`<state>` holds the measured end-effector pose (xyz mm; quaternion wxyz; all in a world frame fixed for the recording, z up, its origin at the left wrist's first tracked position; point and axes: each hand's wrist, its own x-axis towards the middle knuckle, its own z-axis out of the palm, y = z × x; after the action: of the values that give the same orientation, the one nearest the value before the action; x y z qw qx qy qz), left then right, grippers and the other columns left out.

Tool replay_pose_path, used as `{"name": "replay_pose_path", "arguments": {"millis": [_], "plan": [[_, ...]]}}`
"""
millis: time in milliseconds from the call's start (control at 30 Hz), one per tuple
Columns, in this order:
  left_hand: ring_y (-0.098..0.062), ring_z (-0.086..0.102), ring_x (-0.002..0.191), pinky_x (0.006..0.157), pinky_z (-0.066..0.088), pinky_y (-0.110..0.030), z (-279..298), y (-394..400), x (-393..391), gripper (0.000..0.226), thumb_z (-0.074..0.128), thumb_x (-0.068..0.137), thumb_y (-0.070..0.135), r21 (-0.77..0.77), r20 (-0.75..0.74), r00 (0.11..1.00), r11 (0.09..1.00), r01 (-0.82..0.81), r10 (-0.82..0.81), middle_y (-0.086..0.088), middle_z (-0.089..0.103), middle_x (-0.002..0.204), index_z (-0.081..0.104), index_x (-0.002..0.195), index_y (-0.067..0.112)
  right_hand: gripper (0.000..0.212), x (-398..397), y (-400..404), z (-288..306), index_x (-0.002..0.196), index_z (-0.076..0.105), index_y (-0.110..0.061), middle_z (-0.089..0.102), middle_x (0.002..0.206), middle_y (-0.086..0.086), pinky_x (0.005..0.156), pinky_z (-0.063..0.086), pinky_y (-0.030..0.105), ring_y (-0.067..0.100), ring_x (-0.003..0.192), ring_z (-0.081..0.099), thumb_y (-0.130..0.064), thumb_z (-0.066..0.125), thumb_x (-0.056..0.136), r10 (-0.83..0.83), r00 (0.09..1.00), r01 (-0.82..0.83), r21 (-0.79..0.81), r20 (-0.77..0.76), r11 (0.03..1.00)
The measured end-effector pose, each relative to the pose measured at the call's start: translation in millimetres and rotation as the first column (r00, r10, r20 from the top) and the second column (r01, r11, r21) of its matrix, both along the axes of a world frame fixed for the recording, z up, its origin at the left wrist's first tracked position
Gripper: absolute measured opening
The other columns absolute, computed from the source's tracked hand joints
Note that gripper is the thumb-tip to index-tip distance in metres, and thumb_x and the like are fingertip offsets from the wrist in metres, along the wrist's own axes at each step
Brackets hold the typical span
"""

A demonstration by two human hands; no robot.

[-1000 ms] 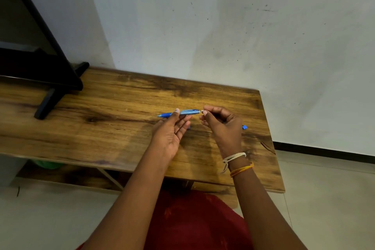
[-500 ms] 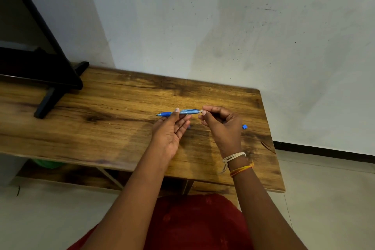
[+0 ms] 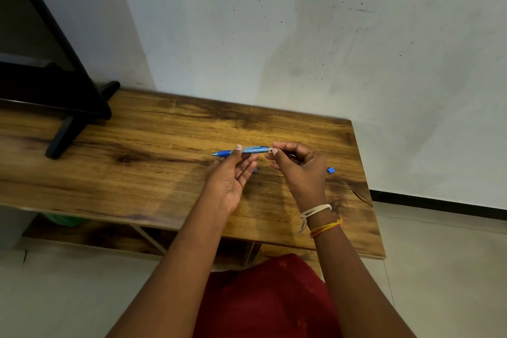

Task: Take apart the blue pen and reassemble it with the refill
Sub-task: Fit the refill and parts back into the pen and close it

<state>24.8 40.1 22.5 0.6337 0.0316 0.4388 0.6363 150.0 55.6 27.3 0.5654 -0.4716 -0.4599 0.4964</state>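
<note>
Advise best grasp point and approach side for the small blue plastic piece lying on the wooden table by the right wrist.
Pinch the small blue plastic piece across its short sides with fingertips, coming from above. It lies flat and alone on the wooden table, just right of the right hand, with bare wood around it. Its exact shape is too small to tell, so a light top pinch seems safest.

worn wooden table (image 3: 153, 162) against a scuffed pale wall (image 3: 301, 35) — light tiled floor (image 3: 444, 269) below.

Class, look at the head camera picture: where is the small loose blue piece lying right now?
The small blue piece lies on the wooden table toward its right end, just right of the right hand and apart from the blue pen.
</note>
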Motion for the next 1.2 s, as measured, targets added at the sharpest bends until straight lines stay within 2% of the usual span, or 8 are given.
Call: {"name": "replay_pose_path", "arguments": {"millis": [300, 500, 600, 700, 800, 967, 1100, 1200], "plan": [[-0.014, 0.074, 0.07, 0.054, 0.056, -0.02, -1.2, 0.0, -0.2, 0.014, 0.063, 0.089, 0.012, 0.001, 0.011, 1.0, 1.0, 0.003, -0.003, -0.013, 0.075, 0.078, 0.062, 0.098, 0.001, 0.011, -1.2, -0.8, 0.5, 0.086, 0.072, -0.004, 0.074, 0.083, 0.01, 0.064, 0.058, 0.022, 0.021, 0.078, 0.074, 0.005, 0.066, 0.082, -0.009, 1.0, 0.009, -0.02, 0.03, 1.0], [-0.017, 0.074, 0.072, 0.057, 0.058, -0.022, -2.1, 1.0, -2.2, 0.028, 0.064, 0.089, 0.01, 0.037, -0.102, 0.995, 0.999, -0.017, 0.021, -0.016, 0.074, 0.084, 0.055, 0.113, 0.0, 0.012, 4.8, -0.2, -0.7, 0.082, 0.073, -0.011, 0.075, 0.086, 0.01, 0.077, 0.059, 0.036, 0.023, 0.082, 0.073, 0.0, 0.068, 0.08, -0.012, 0.966, 0.006, 0.023, 0.259, 1.0], [-0.017, 0.074, 0.074, 0.06, 0.059, -0.023, -2.5, 1.7, -3.4, 0.037, 0.063, 0.09, 0.01, 0.048, -0.181, 0.983, 0.999, -0.026, 0.034, -0.02, 0.072, 0.096, 0.05, 0.123, 0.002, 0.009, 6.9, -0.9, -0.4, 0.083, 0.075, -0.013, 0.075, 0.081, 0.001, 0.069, 0.058, 0.023, 0.01, 0.076, 0.073, -0.006, 0.071, 0.078, -0.038, 0.922, 0.016, 0.06, 0.386, 0.998], [-0.017, 0.074, 0.07, 0.06, 0.059, -0.023, -2.1, 3.1, -3.3, 0.042, 0.064, 0.089, 0.008, 0.058, -0.198, 0.979, 0.998, -0.034, 0.045, -0.021, 0.071, 0.097, 0.047, 0.127, 0.002, 0.011, 7.3, -1.1, 0.5, 0.085, 0.077, -0.013, 0.075, 0.082, 0.0, 0.066, 0.054, 0.013, 0.004, 0.074, 0.07, -0.007, 0.073, 0.077, -0.053, 0.893, 0.01, 0.099, 0.448, 0.995], [-0.018, 0.074, 0.071, 0.061, 0.059, -0.024, -3.9, 3.6, 0.2, 0.043, 0.064, 0.089, 0.008, 0.061, -0.201, 0.979, 0.998, -0.027, 0.038, -0.021, 0.07, 0.097, 0.046, 0.128, 0.001, 0.014, 10.7, -0.8, 0.4, 0.086, 0.077, -0.015, 0.074, 0.081, -0.002, 0.065, 0.053, 0.011, 0.002, 0.073, 0.07, -0.006, 0.073, 0.077, -0.059, 0.89, 0.009, 0.113, 0.451, 0.994], [-0.018, 0.074, 0.071, 0.063, 0.06, -0.025, -6.8, 3.2, -0.2, 0.042, 0.064, 0.089, 0.008, 0.055, -0.198, 0.98, 0.998, -0.023, 0.033, -0.018, 0.071, 0.09, 0.047, 0.127, 0.002, 0.021, 9.9, -0.7, -0.8, 0.088, 0.075, -0.022, 0.074, 0.077, -0.001, 0.066, 0.056, 0.018, 0.008, 0.073, 0.072, -0.004, 0.072, 0.078, -0.045, 0.907, 0.005, 0.098, 0.418, 0.995], [-0.017, 0.073, 0.068, 0.061, 0.059, -0.024, -7.0, 2.0, -2.2, 0.04, 0.064, 0.089, 0.008, 0.045, -0.198, 0.979, 0.998, -0.035, 0.043, -0.017, 0.071, 0.085, 0.048, 0.125, 0.001, 0.017, 0.6, -2.5, -5.1, 0.085, 0.075, -0.019, 0.075, 0.08, -0.001, 0.068, 0.059, 0.025, 0.011, 0.075, 0.072, -0.004, 0.069, 0.08, -0.06, 0.912, 0.024, 0.093, 0.406, 0.995], [-0.018, 0.073, 0.069, 0.061, 0.059, -0.024, -7.9, 1.3, -3.3, 0.041, 0.064, 0.089, 0.009, 0.044, -0.207, 0.977, 0.998, -0.049, 0.057, -0.019, 0.071, 0.088, 0.047, 0.125, 0.001, 0.015, 0.0, -2.5, -7.3, 0.086, 0.075, -0.017, 0.075, 0.081, -0.001, 0.069, 0.058, 0.022, 0.01, 0.076, 0.072, -0.004, 0.07, 0.08, -0.057, 0.908, 0.022, 0.089, 0.414, 0.996]]}}
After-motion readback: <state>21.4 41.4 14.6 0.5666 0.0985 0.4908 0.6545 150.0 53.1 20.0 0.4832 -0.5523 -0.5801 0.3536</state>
